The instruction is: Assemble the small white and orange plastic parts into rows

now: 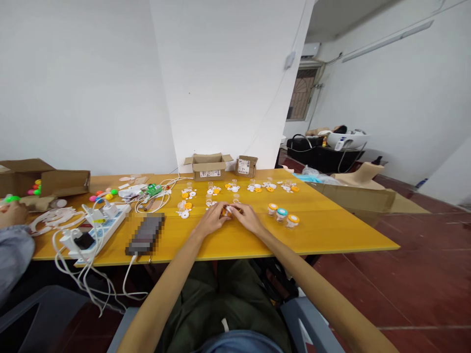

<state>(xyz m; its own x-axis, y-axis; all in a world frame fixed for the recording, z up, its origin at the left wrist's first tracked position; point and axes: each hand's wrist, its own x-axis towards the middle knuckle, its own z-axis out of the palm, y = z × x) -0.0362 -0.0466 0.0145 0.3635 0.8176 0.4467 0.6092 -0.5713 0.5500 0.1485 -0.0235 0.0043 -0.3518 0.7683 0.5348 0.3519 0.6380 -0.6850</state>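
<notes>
Orange-and-white plastic piece (226, 212): held just right of the frame's centre, over the near half of the yellow wooden table (324, 235); largely covered by fingers, so its exact shape and long axis cannot be told.
Left hand (213, 219): fingers curled around the orange portion from the left side of the frame.
Right hand (247, 216): reached in from the right, its fingertips brought together at the white portion.
Grip and piece: the piece is set directly between the two sets of fingertips, with neither hand clearly nearer.
Lidded jars: to the right of the right hand, three small clear jars are lined up slantwise, the first orange-lidded (272, 210), the middle blue-lidded (281, 214), the nearest orange-lidded (293, 221); their contents cannot be made out.
Loose parts: beyond the hands, small clear cups (189, 186) are grouped with orange and white toothed discs (185, 214).
Cardboard boxes: an open brown box (209, 173) and a smaller brown box (247, 166) are placed at the table's far edge; bright plastic balls (38, 186) are seen in the wide brown carton (69, 182) at far left.
</notes>
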